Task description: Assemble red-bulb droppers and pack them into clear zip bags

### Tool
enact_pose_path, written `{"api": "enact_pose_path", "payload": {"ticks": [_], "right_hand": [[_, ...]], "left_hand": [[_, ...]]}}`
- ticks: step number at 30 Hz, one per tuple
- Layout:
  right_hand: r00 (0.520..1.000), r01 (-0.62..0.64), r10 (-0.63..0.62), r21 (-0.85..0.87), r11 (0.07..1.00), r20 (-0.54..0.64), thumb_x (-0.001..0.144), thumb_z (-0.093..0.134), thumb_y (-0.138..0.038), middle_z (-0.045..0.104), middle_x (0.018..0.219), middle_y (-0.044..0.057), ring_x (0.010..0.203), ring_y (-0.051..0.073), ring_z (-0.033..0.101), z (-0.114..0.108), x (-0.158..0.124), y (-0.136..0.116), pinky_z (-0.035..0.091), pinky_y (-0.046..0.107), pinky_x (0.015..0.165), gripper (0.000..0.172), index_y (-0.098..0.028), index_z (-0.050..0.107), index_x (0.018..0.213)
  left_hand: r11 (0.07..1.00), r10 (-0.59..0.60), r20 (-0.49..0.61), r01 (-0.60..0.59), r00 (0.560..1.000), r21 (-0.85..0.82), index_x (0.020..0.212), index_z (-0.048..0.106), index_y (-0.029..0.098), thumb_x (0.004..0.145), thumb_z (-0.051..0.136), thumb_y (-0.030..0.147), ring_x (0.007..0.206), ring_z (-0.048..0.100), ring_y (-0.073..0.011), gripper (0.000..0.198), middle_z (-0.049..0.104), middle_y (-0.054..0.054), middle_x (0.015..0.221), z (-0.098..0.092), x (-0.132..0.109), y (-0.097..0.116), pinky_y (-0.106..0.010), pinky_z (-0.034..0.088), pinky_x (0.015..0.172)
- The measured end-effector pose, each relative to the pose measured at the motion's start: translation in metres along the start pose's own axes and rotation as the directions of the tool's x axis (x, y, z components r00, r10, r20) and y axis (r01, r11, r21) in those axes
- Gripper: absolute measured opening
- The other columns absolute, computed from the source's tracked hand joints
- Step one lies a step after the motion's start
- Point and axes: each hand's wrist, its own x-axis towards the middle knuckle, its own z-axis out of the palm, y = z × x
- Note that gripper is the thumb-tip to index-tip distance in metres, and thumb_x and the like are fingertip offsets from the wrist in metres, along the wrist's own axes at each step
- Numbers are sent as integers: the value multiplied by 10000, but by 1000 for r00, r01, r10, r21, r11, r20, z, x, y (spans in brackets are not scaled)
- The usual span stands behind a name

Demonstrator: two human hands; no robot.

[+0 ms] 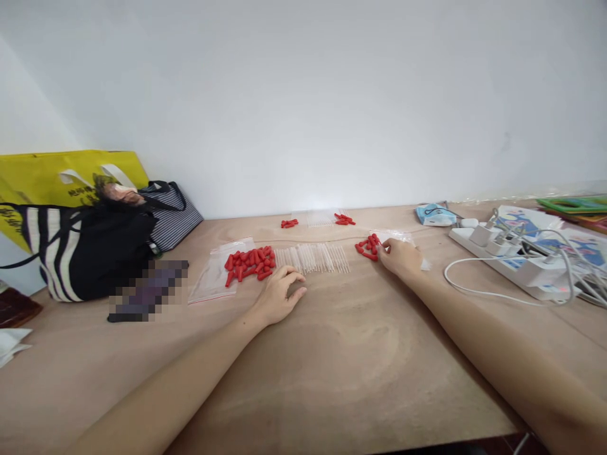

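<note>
My left hand (281, 294) rests on the table with its fingers curved and its thumb apart, holding nothing. It lies just in front of a row of thin white sticks (313, 258) and right of a large pile of small red tapered pieces (249, 262). That pile sits partly on a clear zip bag (213, 281). My right hand (401, 256) is at a smaller group of red pieces (366, 245), thumb and fingers closed together on a red piece at its right edge. Another clear bag (396, 236) lies behind and partly under this hand.
Near the wall lie a clear bag (321, 218) and two small red groups, left (289, 224) and right (345, 219). A power strip (512, 262) with cables, and a blue mask pack (435, 215), stand right. Bags (95, 246) and a blurred dark phone-like object (149, 294) are left.
</note>
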Motion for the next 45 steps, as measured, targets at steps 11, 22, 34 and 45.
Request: {"api": "enact_pose_path", "payload": {"ticks": [11, 22, 34, 45], "right_hand": [[964, 267, -267, -41, 963, 0, 766, 453, -447, 591, 880, 86, 883, 252, 477, 3, -7, -10, 284, 389, 742, 296, -228, 651, 749], [879, 467, -432, 178, 866, -202, 780, 475, -346, 576, 816, 68, 813, 211, 466, -4, -36, -33, 292, 327, 690, 202, -189, 602, 772], [727, 686, -662, 246, 685, -185, 792, 474, -312, 544, 753, 46, 747, 175, 433, -13, -72, -57, 271, 313, 683, 177, -179, 577, 739], [753, 645, -637, 375, 666, -164, 797, 458, -275, 566, 754, 57, 735, 179, 476, -7, -67, -56, 332, 318, 695, 136, -167, 530, 755]], "left_hand": [[991, -38, -48, 44, 998, 128, 819, 586, 196, 757, 528, 228, 870, 489, -212, 90, 548, -40, 913, 2, 0, 0, -376, 383, 778], [868, -235, -303, 340, 924, 363, 786, 622, 199, 698, 563, 381, 911, 439, -296, 211, 521, -89, 934, -2, 31, -12, -420, 350, 748], [689, -535, -239, 582, 811, 433, 733, 650, 81, 639, 542, 429, 964, 437, -396, 376, 548, -239, 985, 11, 82, -22, -473, 326, 763], [838, -346, -146, 375, 927, 397, 703, 605, 148, 744, 479, 276, 932, 499, -304, 184, 580, -120, 892, -8, 65, -6, -411, 387, 764]]}}
